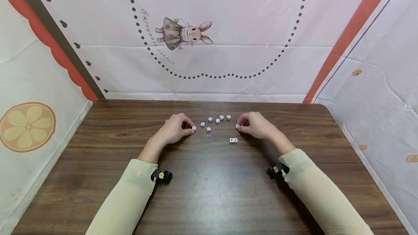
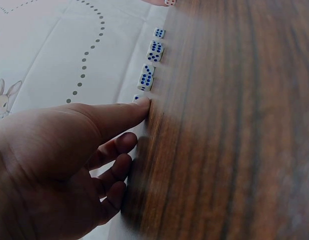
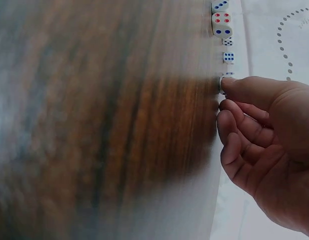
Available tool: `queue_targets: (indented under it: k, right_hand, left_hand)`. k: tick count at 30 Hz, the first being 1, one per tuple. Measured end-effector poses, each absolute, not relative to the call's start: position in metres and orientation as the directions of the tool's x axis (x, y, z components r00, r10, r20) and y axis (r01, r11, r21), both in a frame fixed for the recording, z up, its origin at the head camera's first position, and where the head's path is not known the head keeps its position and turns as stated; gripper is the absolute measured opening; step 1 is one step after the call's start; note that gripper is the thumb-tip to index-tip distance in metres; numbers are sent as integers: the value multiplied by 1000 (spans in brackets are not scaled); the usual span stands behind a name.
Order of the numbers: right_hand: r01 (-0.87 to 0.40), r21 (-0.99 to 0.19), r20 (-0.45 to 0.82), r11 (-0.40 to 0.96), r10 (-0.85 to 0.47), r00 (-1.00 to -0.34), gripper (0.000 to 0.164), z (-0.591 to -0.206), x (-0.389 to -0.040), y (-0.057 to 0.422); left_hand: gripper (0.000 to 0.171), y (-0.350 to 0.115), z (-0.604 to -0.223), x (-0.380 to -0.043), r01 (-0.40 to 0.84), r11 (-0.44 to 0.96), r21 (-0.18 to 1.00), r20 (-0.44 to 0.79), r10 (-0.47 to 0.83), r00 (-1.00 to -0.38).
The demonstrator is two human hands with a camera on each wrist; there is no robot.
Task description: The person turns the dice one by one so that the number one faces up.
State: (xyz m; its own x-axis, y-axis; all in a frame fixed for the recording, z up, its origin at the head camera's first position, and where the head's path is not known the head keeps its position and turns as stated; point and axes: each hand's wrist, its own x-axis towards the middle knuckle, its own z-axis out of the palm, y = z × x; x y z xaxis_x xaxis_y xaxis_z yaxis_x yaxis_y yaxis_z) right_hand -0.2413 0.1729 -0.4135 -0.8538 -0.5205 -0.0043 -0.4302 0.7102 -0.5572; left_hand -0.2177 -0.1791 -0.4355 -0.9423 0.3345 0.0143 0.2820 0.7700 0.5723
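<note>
My left hand is at the left end of a loose group of small white dice, pinching one die between thumb and forefinger. In the left wrist view its thumb covers most of that die. Across the group, my right hand pinches another die, largely hidden behind the thumb in the right wrist view. Several loose dice lie between the hands, among them one die nearer me. Two dice sit side by side just in front of the right hand.
The dice lie on a dark wood-grain table, toward its far edge. Behind it hangs a white cloth printed with a rabbit, and more cloth flanks both sides. Each wrist carries a small black camera below the cuff.
</note>
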Motion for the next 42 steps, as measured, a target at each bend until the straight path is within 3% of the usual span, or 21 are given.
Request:
queue_targets:
  k: [9,14,27,42]
  right_hand:
    - [-506,-521,19,688,-583,-812,29,-412,-242,176]
    - [-523,-516,25,679,-598,-801,31,-412,-242,174]
    - [-529,-512,52,677,-590,-806,6,-416,-244,167]
    - [-451,-558,36,697,-523,-851,7,-413,-243,170]
  left_hand:
    - [12,-179,-434,-217,285,773,566,16,336,-942]
    - [12,-179,-433,-217,280,775,567,9,334,-942]
    - [11,-179,-434,-217,276,772,572,7,332,-943]
    - [13,-178,-433,-217,286,777,560,18,334,-942]
